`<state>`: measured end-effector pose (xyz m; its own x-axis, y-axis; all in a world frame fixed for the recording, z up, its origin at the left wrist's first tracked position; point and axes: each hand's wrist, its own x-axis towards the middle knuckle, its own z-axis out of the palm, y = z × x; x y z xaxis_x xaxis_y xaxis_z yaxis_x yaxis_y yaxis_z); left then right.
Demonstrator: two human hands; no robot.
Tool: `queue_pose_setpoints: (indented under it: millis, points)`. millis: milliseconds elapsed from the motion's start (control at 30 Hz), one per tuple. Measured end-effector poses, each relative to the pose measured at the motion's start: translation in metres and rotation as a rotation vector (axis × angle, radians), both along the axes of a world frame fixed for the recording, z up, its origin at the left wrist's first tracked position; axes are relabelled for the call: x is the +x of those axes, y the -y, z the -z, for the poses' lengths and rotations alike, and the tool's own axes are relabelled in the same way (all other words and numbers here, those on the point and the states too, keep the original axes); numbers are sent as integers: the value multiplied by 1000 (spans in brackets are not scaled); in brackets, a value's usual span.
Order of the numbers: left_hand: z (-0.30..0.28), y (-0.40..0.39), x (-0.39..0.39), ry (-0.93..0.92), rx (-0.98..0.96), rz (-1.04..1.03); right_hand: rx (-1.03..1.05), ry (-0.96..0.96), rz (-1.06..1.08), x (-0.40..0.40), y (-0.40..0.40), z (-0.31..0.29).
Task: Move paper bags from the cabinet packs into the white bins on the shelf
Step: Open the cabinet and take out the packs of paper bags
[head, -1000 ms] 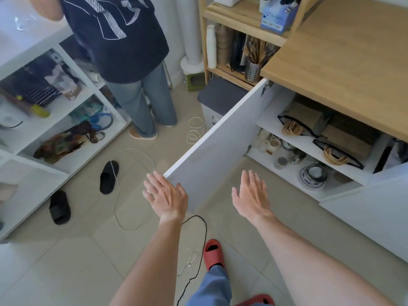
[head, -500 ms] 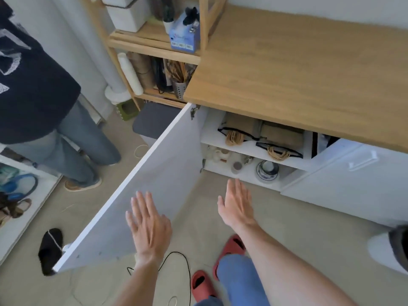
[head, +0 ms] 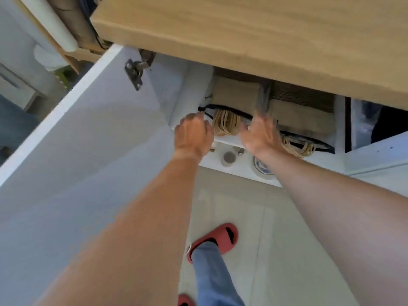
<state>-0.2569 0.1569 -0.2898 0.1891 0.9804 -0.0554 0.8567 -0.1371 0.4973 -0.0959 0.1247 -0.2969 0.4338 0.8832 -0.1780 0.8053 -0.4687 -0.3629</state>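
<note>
Now, at the left the white cabinet door [head: 92,138] stands open, its hinge [head: 134,72] near the top. Beside it, the left hand [head: 193,134] is at the front edge of the upper cabinet shelf [head: 227,141], its fingers curled at the left end of the left pack of paper bags [head: 235,100]; whether they really grip it I cannot tell. The right hand [head: 261,134] has its fingers spread and touches the right end of this pack. Further right, a second pack [head: 303,120] lies on the same shelf, under the wooden top [head: 242,34]. Below, a red slipper [head: 217,239] is on the floor.
</note>
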Motion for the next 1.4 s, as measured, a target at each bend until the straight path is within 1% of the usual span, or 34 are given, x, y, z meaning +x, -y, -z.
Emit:
queue_pose_setpoints:
  millis: [67,200,267,333,400,433,500,600,633,700,767,867,967,1033,1167,1267,1400]
  points:
    - [16,-25,19,1,-3,-7,32,-19,64,15,-25,18]
    - [39,-61,45,5,-54,-63,51,-146,189,30,-65,40]
    - [47,-76,53,88,-125,-116,36,-162,233,33,-78,51]
    - [55,-88,58,224,-210,-207,11,-143,263,35,-86,58]
    - [57,-96,62,317,-275,-298,10,-67,233,32,-89,61]
    - [55,-97,63,328,-299,-328,20,-5,187,29,-90,59]
    - [48,-96,60,291,-338,-354,60,72,102,20,-89,53]
    - [32,-85,46,196,-400,-332,126,76,43,5,-73,39]
    - [28,-80,40,176,-439,-316,145,37,40,0,-65,33]
    - [23,-67,26,195,-497,-286,152,-112,64,-10,-43,20]
    - [17,-47,12,257,-473,-271,148,-213,82,-22,-21,3]
    - [-5,-4,-7,301,-358,-273,139,-250,114,-42,15,-26]
    - [-42,49,-21,293,-315,-273,131,-272,145,-59,61,-60]
    - [-73,86,-31,295,-302,-243,129,-288,126,-69,98,-87]
    - [-133,156,-50,255,-211,-165,136,-218,-5,-88,176,-138]
    - [-177,200,-60,218,-158,-149,154,-181,-14,-99,219,-174]
    - [-220,239,-70,286,-109,-180,220,-159,-33,-106,253,-219]
